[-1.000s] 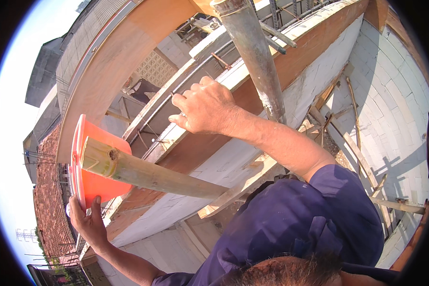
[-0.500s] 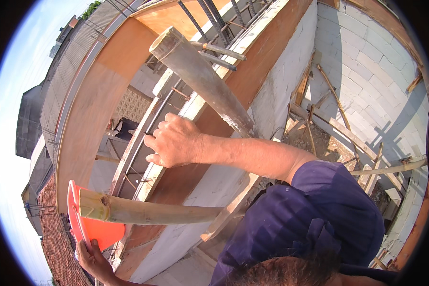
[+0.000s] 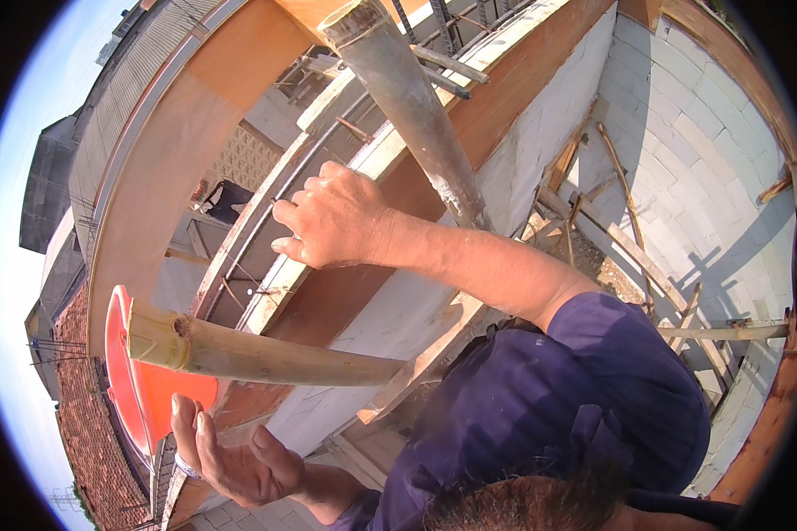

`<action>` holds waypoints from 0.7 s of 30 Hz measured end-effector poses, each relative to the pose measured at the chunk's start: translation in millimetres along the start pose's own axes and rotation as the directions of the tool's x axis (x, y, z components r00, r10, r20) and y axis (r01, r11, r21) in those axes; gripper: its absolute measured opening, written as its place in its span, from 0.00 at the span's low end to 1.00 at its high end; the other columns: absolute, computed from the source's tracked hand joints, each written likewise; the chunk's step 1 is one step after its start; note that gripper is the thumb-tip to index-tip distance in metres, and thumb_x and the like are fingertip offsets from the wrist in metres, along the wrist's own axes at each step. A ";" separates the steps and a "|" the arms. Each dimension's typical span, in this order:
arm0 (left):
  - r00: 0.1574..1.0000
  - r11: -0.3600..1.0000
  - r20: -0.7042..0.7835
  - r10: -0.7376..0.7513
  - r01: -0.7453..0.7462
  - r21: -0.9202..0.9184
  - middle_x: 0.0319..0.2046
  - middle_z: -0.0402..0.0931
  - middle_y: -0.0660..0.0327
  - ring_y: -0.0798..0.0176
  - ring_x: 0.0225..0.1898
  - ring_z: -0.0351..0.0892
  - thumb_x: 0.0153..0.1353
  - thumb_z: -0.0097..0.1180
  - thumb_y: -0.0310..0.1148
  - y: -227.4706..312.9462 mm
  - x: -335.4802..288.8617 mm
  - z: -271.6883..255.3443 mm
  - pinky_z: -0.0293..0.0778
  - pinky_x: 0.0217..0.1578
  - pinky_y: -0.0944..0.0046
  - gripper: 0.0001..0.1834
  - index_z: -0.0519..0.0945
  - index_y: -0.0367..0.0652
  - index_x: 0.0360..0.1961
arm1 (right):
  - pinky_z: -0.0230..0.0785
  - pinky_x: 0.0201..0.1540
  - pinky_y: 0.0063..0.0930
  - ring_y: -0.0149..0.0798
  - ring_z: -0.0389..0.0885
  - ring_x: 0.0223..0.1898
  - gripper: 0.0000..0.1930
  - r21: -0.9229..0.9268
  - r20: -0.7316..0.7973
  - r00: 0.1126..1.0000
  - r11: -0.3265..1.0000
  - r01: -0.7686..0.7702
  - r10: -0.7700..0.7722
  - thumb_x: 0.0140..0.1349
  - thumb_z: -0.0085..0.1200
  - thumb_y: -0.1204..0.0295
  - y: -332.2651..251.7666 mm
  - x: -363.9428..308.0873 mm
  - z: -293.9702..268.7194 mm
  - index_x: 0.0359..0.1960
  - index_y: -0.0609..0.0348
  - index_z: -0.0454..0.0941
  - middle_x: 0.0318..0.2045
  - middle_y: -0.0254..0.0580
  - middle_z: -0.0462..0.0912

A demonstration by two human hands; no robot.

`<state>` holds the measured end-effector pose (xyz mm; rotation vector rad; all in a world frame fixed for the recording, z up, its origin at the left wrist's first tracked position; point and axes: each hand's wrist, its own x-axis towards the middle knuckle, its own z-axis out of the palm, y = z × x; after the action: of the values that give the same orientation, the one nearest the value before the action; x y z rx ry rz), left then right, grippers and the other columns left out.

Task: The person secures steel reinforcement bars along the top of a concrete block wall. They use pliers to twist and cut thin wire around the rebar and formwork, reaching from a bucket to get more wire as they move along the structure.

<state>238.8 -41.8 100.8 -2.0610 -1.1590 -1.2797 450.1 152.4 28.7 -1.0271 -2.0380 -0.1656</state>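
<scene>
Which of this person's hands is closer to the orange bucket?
The left. The left hand is by the bucket's lower side, though contact is unclear; the right hand is farther off, up and right of the bucket in the picture.

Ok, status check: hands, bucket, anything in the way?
Left hand open by orange bucket, contact unclear. Right hand curled at brown board, grip unclear. Bamboo pole crosses before bucket.
</scene>
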 end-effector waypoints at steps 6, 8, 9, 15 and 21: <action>0.954 0.988 0.272 -0.125 0.145 -0.055 0.68 0.65 0.39 0.36 0.67 0.68 0.55 0.74 0.38 21.2 22.5 102.1 0.69 0.63 0.45 0.45 0.65 0.35 0.71 | 0.74 0.43 0.33 0.43 0.80 0.37 0.16 0.605 -0.413 0.910 0.738 0.300 -0.031 0.71 0.55 0.59 -0.9 -6.5 -30.4 0.30 0.57 0.76 0.34 0.42 0.81; 0.913 0.983 0.366 -0.181 0.172 0.058 0.69 0.62 0.39 0.37 0.68 0.65 0.51 0.76 0.37 20.8 23.8 118.7 0.67 0.64 0.44 0.47 0.66 0.33 0.70 | 0.72 0.47 0.34 0.39 0.78 0.42 0.17 0.549 -0.580 0.814 0.746 0.378 0.015 0.79 0.44 0.61 31.6 -29.6 -89.2 0.36 0.61 0.74 0.37 0.49 0.80; 0.912 0.986 0.375 -0.165 0.157 0.052 0.68 0.62 0.39 0.37 0.67 0.65 0.49 0.76 0.37 22.1 26.7 126.7 0.66 0.64 0.44 0.48 0.66 0.32 0.69 | 0.70 0.50 0.31 0.34 0.78 0.39 0.17 0.533 -0.767 0.620 0.703 0.471 0.167 0.80 0.40 0.64 57.4 -22.9 -98.9 0.37 0.61 0.76 0.36 0.44 0.81; 0.917 0.988 0.380 -0.121 0.074 0.135 0.65 0.67 0.42 0.41 0.67 0.66 0.47 0.77 0.43 42.1 47.6 173.6 0.70 0.61 0.50 0.48 0.69 0.30 0.66 | 0.77 0.53 0.28 0.35 0.84 0.49 0.15 0.718 -0.285 0.792 0.668 -0.197 0.540 0.75 0.42 0.76 275.1 27.1 -128.2 0.57 0.66 0.78 0.48 0.44 0.85; 0.859 0.988 0.488 -0.157 0.142 0.069 0.54 0.74 0.48 0.48 0.56 0.77 0.51 0.70 0.54 51.3 63.9 232.3 0.73 0.51 0.45 0.46 0.72 0.30 0.63 | 0.77 0.52 0.25 0.32 0.82 0.47 0.18 0.772 0.100 0.813 0.471 -0.426 0.573 0.74 0.49 0.71 314.9 59.3 -108.3 0.62 0.64 0.76 0.50 0.42 0.85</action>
<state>412.6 125.4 51.0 -2.3914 -1.5715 -0.7998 723.6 347.3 69.1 -0.9336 -1.2993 0.8578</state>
